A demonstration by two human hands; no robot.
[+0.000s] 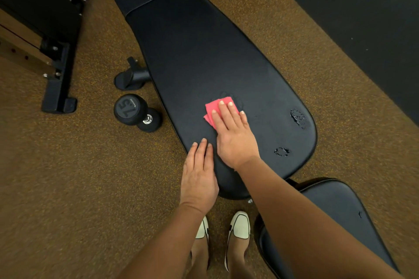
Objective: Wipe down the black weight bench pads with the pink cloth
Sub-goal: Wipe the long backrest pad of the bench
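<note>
We look down on a long black back pad [204,52] that runs from 11 o'clock toward 5 o'clock across the view, its vinyl smooth and faintly glossy. The pink cloth [214,106] lies folded flat on the wider near half of this pad, close to its left edge. Our right hand [234,136] presses on the cloth with straight, slightly spread fingers [229,112], palm down, and covers the cloth's near corner. Our left hand [199,174] rests at 7 o'clock of the right one, just beside it, fingers straight and pressed together, tips on the pad's rim and holding nothing.

At 3 o'clock of the cloth the vinyl shows a worn patch [298,118], and a smaller ring-shaped scuff [281,151] sits at 4 o'clock. A second black seat pad [335,210] lies at 5 o'clock, partly under our right forearm.

The floor [68,176] is brown rubber with orange flecks. On it, at 9 o'clock of the cloth, lies a black dumbbell [136,111] marked 7.5, and just beyond it stands the bench's foot [131,77]. A black rack leg [59,79] stands at 10 o'clock, and a dark wall [362,7] fills 2 o'clock. Our cream shoes [240,225] show at 6 o'clock.
</note>
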